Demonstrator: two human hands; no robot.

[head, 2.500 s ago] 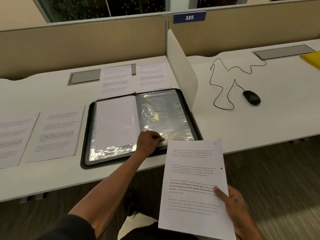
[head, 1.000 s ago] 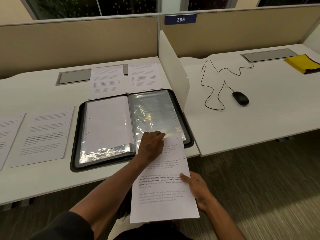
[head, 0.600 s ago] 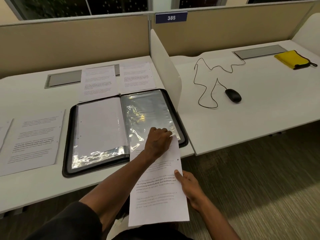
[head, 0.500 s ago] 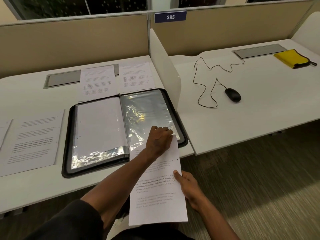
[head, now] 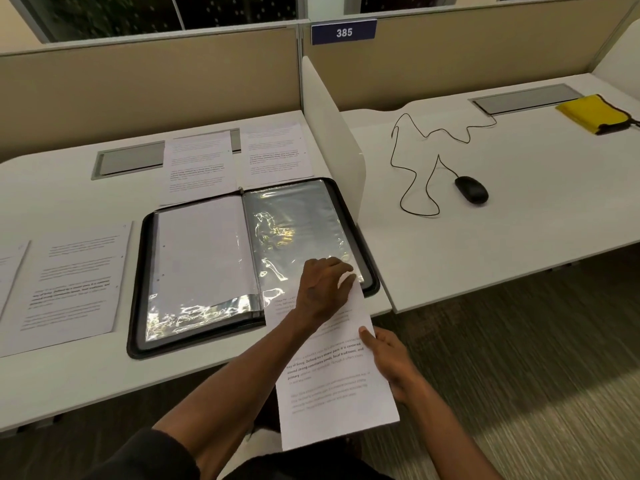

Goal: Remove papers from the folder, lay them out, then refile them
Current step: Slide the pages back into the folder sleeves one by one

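A: Status, left side?
B: Black zip folder with clear plastic sleeves (head: 207, 271) lies open on the white surface (head: 69, 382). Left hand (head: 320, 289) pinches the near edge of the right-hand sleeve.
A: Right side?
B: Right hand (head: 389, 358) grasps the white printed paper sheet (head: 332, 375), top edge at that sleeve.

The open folder (head: 249, 265) lies on the left bench (head: 69, 199), near its front edge and right corner. Behind it, two sheets (head: 235, 157) lie side by side toward the back edge. Left of the folder, two more sheets (head: 72, 289) lie side by side. A printed sheet (head: 332, 379) overhangs the front edge, its top end at the folder's right pocket (head: 298, 233). On the right bench (head: 519, 209), beyond the divider (head: 329, 133), lies a mouse (head: 471, 189), with a pouch (head: 595, 114) at the back right corner.
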